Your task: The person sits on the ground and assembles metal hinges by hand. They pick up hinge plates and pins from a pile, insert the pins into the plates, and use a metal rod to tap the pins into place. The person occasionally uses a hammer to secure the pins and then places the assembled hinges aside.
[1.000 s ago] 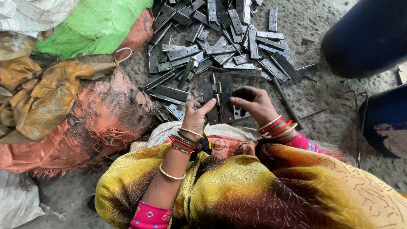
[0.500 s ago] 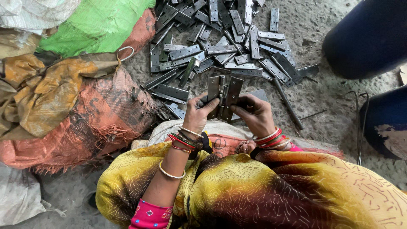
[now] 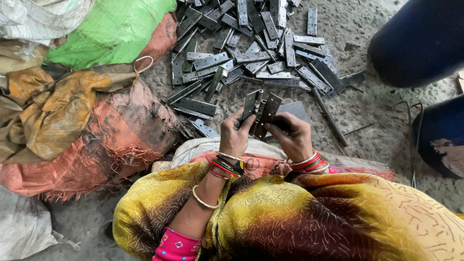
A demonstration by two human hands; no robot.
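While both hands meet over the lap, the left hand (image 3: 235,137) grips one leaf of a grey metal hinge (image 3: 260,111), fingers curled around its lower edge, and the right hand (image 3: 292,136) clasps the other leaf from the opposite side. Held upright and partly spread, the hinge sits between the two hands, just above a flat grey plate (image 3: 295,110) on the ground. Beyond it lies a heap of similar hinges (image 3: 256,43) scattered on the dusty concrete floor (image 3: 367,116). An orange mesh sack (image 3: 116,140) bulges at the left, with a green sack (image 3: 111,29) behind it.
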